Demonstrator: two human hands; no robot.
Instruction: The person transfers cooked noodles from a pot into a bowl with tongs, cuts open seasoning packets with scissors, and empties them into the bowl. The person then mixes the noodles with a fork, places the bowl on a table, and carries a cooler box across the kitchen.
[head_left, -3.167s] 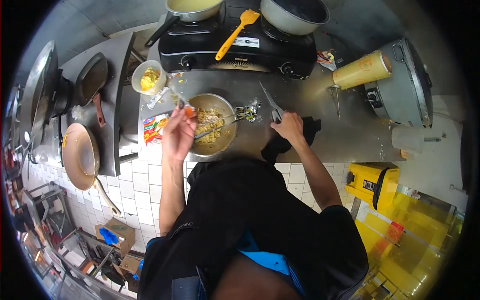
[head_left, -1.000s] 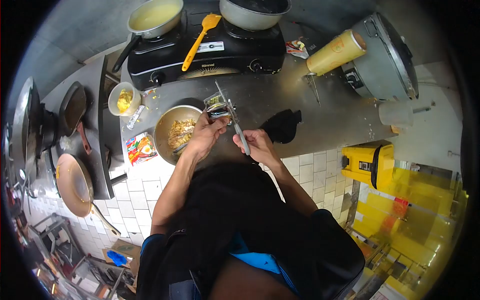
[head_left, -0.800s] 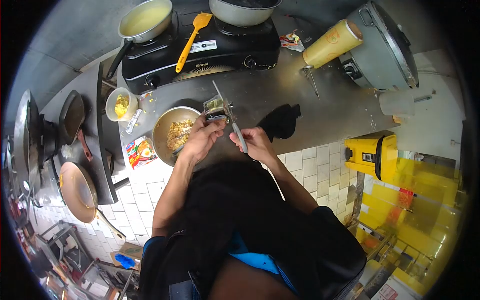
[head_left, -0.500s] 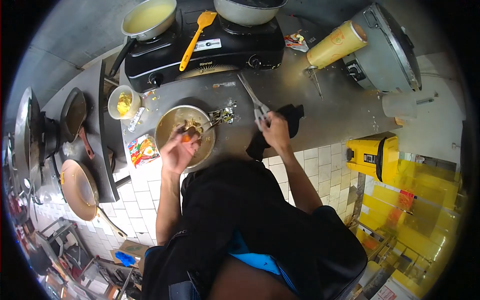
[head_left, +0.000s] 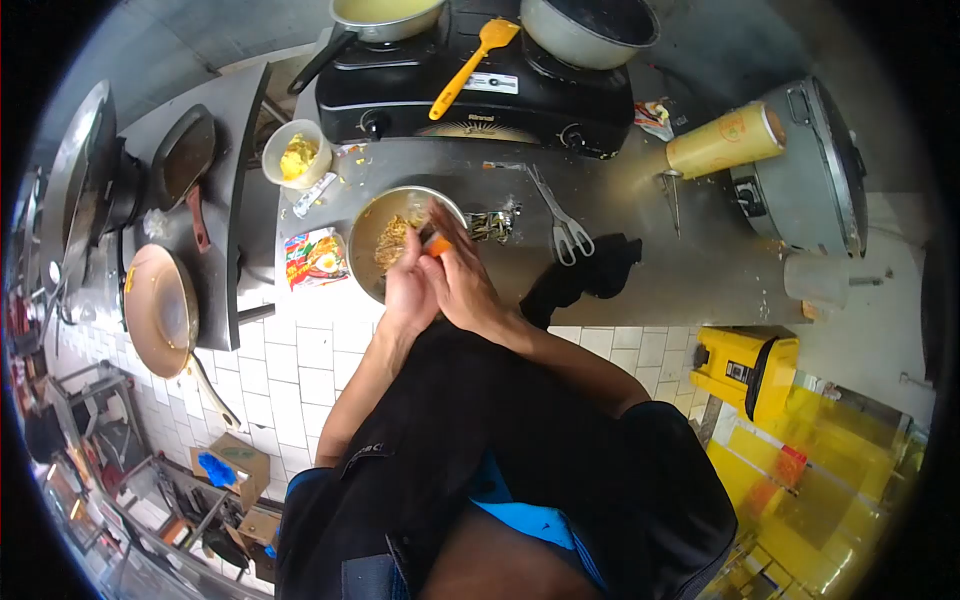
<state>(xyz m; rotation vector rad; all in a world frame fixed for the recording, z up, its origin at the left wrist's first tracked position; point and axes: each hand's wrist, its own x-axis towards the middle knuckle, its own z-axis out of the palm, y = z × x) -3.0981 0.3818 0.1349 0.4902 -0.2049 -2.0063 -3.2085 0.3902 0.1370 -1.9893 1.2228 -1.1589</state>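
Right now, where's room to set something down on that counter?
Bare counter shows between the scissors and yellow roll. Crowded leftward: the left hand and right hand at the bowl, tub and red packet nearby.

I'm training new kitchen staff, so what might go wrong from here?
Contents of the small, partly orange packet between the left hand and right hand could spill past the round metal bowl. The grey metal scissors, loose on the steel table, might get knocked. The long orange spatula, lying on the black stove, could slip off.
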